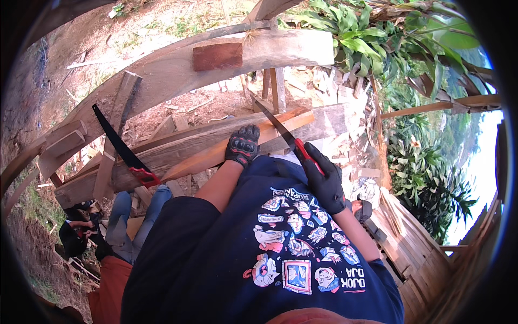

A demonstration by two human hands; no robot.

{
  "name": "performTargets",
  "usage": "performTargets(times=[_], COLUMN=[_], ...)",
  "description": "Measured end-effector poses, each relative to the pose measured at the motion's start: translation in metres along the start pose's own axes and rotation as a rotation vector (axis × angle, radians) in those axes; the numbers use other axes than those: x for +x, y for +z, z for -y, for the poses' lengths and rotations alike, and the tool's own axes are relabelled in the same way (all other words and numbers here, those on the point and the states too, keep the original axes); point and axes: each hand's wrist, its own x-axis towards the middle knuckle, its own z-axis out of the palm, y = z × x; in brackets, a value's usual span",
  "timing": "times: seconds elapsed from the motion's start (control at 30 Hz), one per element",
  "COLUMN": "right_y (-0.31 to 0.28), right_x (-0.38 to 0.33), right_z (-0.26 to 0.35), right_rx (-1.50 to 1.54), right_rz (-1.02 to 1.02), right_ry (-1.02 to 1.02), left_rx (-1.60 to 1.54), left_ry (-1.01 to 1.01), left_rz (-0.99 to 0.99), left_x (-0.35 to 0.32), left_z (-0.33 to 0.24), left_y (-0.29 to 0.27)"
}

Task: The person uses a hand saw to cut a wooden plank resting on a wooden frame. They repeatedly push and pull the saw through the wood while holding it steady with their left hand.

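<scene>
right hand [324, 178] clamped round red handle of saw [278, 127]; blade runs far-left across orange plank [216, 154]. left hand [242, 144] pressed flat on plank, just left of blade. 2nd saw [121, 146] rests far left.

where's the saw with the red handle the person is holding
In the head view, right of centre: the saw is gripped by the gloved right hand, its blade resting on the orange plank beside the left hand.

Sunlit dirt yard [162, 32], scrap timber [410, 237], green foliage [377, 38].
</scene>
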Motion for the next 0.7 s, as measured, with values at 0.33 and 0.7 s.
performTargets(times=[0.33,0.7], right_y=[0.019,0.096], right_x=[0.02,0.132], right_z=[0.023,-0.026], right_rx=[0.022,0.029], right_rz=[0.078,0.052], right_ry=[0.205,0.1], left_rx=[-0.052,0.008], left_ry=[0.011,0.008], left_rz=[0.063,0.021], left_x=[0.003,0.002], left_z=[-0.001,0.002], left_y=[-0.018,-0.004])
